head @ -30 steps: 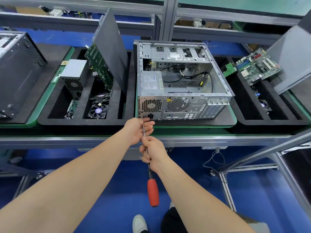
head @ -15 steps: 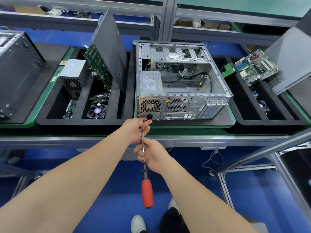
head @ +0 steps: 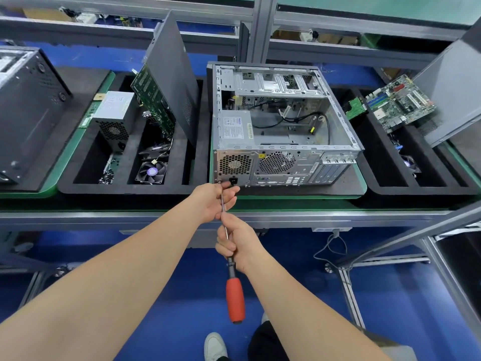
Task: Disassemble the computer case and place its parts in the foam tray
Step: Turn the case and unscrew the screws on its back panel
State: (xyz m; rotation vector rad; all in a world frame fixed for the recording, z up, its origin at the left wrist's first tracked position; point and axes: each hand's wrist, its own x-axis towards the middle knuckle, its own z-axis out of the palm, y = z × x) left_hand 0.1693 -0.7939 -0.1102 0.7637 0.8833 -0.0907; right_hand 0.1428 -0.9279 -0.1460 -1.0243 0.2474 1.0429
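Head view. The computer case [head: 276,165] lies on its side, open side up, on a dark mat at the middle of the desk [head: 104,217], its rear panel facing the person. A power supply [head: 235,125] sits inside its near left corner, with loose cables beside it. The left hand [head: 216,201] pinches the shaft of the screwdriver [head: 235,299] close to the tip, which meets the lower left corner of the rear panel. The right hand [head: 238,243] is curled round the shaft further down; the red handle projects free below it. Just left of the case, the foam tray [head: 125,188] holds a second power supply [head: 114,115], a fan [head: 152,172], a circuit board [head: 153,100] and an upright side panel [head: 174,74]. A second foam tray [head: 416,190] on the right carries a motherboard [head: 400,102].
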